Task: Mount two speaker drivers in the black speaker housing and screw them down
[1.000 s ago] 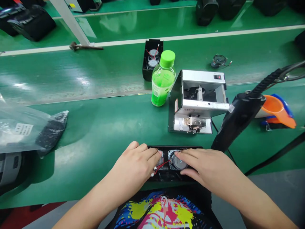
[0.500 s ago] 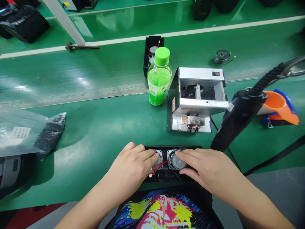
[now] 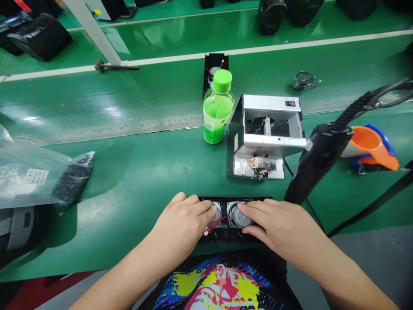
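A long black housing (image 3: 232, 237) lies on the green bench close to my body, with two round silver speakers in it. My left hand (image 3: 185, 224) covers the housing's left end, its fingers closed on the left speaker (image 3: 218, 214). My right hand (image 3: 276, 219) reaches over the right end, thumb and fingers around the edge of the right speaker (image 3: 241, 217). Red wires (image 3: 217, 223) run between the two speakers to a small white connector (image 3: 205, 231) beside my left fingertips.
Behind the housing stand a silver machine (image 3: 274, 144) and a green bottle (image 3: 217, 112). A black-handled tool (image 3: 318, 161) leans at the right, near an orange cup (image 3: 366, 140). Plastic bags (image 3: 35, 174) lie left. Farther back are another housing (image 3: 207, 64) and a loose speaker (image 3: 304, 79).
The camera view has shifted slightly, so background objects appear a little lower, those at the left farther right. Both hands keep nearly the same place on the speakers.
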Available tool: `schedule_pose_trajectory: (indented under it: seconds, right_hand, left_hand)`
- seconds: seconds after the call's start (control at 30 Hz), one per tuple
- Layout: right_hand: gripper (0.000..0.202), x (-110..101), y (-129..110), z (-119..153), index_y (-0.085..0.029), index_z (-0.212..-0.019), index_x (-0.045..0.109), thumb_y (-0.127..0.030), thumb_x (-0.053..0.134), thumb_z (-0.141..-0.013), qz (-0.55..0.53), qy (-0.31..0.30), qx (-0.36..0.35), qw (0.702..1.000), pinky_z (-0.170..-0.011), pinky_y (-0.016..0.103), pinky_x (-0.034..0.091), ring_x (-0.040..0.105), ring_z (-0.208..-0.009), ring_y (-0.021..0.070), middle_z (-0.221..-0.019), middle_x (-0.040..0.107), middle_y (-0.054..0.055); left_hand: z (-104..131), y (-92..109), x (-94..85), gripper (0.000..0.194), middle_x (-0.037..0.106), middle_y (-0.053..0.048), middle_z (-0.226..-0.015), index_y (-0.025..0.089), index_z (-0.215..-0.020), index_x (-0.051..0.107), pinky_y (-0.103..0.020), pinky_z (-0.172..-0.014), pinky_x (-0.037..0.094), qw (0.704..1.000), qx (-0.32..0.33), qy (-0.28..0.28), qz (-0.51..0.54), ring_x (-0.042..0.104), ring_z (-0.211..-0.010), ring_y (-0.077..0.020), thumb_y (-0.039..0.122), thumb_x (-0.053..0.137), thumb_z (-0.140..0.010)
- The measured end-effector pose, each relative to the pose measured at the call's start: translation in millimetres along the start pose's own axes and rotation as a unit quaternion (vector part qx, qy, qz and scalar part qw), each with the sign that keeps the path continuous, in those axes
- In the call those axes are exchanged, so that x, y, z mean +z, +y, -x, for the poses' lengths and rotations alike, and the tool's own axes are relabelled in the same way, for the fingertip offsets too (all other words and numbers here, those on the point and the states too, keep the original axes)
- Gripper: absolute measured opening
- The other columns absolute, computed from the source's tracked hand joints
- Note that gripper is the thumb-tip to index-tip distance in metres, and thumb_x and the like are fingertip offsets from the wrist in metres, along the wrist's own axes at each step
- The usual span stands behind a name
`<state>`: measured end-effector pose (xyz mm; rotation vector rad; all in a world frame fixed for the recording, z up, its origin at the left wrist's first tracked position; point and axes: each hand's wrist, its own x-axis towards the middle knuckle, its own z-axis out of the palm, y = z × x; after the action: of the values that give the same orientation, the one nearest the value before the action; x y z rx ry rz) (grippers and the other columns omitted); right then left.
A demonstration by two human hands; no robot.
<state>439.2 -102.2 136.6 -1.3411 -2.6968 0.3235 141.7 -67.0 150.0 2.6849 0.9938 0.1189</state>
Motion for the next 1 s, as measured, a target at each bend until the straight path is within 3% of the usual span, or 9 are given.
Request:
schedule_pose_trajectory:
  seconds: [0.23,0.37,0.5,0.6,0.67,0.73,0.8,0.87,1.0]
  right_hand:
    - [0.047,-8.3,-1.6,-1.1,-0.022,-0.134,0.066,-0.032,0.087,-0.093,0.001,0.023,-0.006,1.0,-0.076,0.048,0.068,0.077,-0.097,0.0272,-0.121,0.08,0.002]
    - [0.032,-22.2,0.1,11.5,-0.027,-0.135,0.067,-0.032,0.074,-0.104,-0.025,0.165,0.025,0.986,-0.083,0.038,0.065,0.076,-0.098,0.0207,-0.119,0.08,0.0]
    - [0.054,-23.9,9.9,21.1,-0.023,-0.147,0.067,-0.02,0.079,-0.094,0.035,0.407,0.165,0.898,-0.099,0.061,0.058,0.07,-0.114,0.0424,-0.123,0.074,0.019]
    - [0.082,-14.9,26.1,18.8,-0.015,-0.167,0.048,-0.032,0.081,-0.093,0.011,0.424,0.239,0.873,-0.114,0.074,0.051,0.053,-0.144,0.0562,-0.152,0.059,0.029]
    - [0.082,-6.9,40.0,15.0,-0.02,-0.171,0.039,-0.041,0.073,-0.1,-0.071,0.387,0.287,0.873,-0.109,0.07,0.057,0.064,-0.137,0.0495,-0.15,0.063,0.025]
    - [0.063,0.5,53.9,11.1,-0.025,-0.16,0.053,-0.048,0.069,-0.104,-0.163,0.345,0.321,0.867,-0.094,0.062,0.066,0.078,-0.109,0.039,-0.125,0.078,0.016]
    - [0.045,4.6,65.1,7.7,-0.024,-0.134,0.068,-0.054,0.073,-0.101,-0.251,0.318,0.324,0.855,-0.081,0.051,0.069,0.079,-0.086,0.0303,-0.101,0.079,0.008]
    - [0.041,2.6,71.9,5.6,-0.025,-0.123,0.067,-0.055,0.077,-0.097,-0.328,0.333,0.303,0.831,-0.071,0.041,0.069,0.076,-0.077,0.0239,-0.092,0.074,0.003]
    - [0.059,-23.2,73.0,7.1,-0.037,-0.152,0.048,-0.047,0.074,-0.1,-0.442,0.402,0.246,0.763,-0.065,0.037,0.069,0.067,-0.063,0.0171,-0.085,0.061,-0.004]
  left_hand:
    - [0.5,0.7,-3.7,0.028,0.081,-0.002,-0.131,0.021,-0.128,0.073,-0.042,-0.079,0.038,1.0,-0.008,-0.001,0.003,0.066,-0.094,-0.0245,0.015,0.073,-0.101]
    - [3.4,0.8,-2.7,0.041,0.08,-0.004,-0.135,0.02,-0.135,0.071,-0.042,-0.082,0.04,1.0,-0.007,-0.002,0.003,0.068,-0.1,-0.0251,0.017,0.081,-0.095]
    - [4.2,1.2,0.5,0.04,0.081,-0.003,-0.132,0.021,-0.132,0.073,-0.042,-0.081,0.04,1.0,-0.008,-0.006,-0.011,0.069,-0.099,-0.025,0.018,0.084,-0.094]
    - [3.0,2.9,2.4,0.041,0.082,-0.001,-0.129,0.021,-0.128,0.075,-0.042,-0.078,0.041,1.0,-0.011,0.001,-0.016,0.069,-0.097,-0.0255,0.019,0.088,-0.089]
    - [2.4,4.7,3.5,0.042,0.082,-0.001,-0.129,0.021,-0.128,0.075,-0.043,-0.078,0.043,1.0,-0.013,0.007,-0.02,0.07,-0.097,-0.0259,0.017,0.089,-0.088]
    - [2.9,5.7,4.2,0.044,0.082,-0.002,-0.128,0.02,-0.129,0.075,-0.044,-0.079,0.044,1.0,-0.017,0.009,-0.023,0.07,-0.098,-0.0264,0.014,0.088,-0.087]
    - [5.1,4.6,3.5,0.047,0.082,-0.004,-0.13,0.02,-0.13,0.074,-0.045,-0.079,0.046,1.0,-0.019,0.007,-0.019,0.071,-0.098,-0.0271,0.012,0.089,-0.086]
    - [9.0,1.6,1.1,0.053,0.08,-0.005,-0.137,0.021,-0.135,0.072,-0.045,-0.083,0.049,1.0,-0.014,0.011,0.008,0.072,-0.102,-0.0278,0.014,0.091,-0.086]
    - [17.1,-2.0,-3.6,0.064,0.073,-0.009,-0.148,0.026,-0.146,0.064,-0.049,-0.099,0.054,0.993,-0.017,0.085,0.084,0.07,-0.119,-0.0296,0.031,0.093,-0.089]
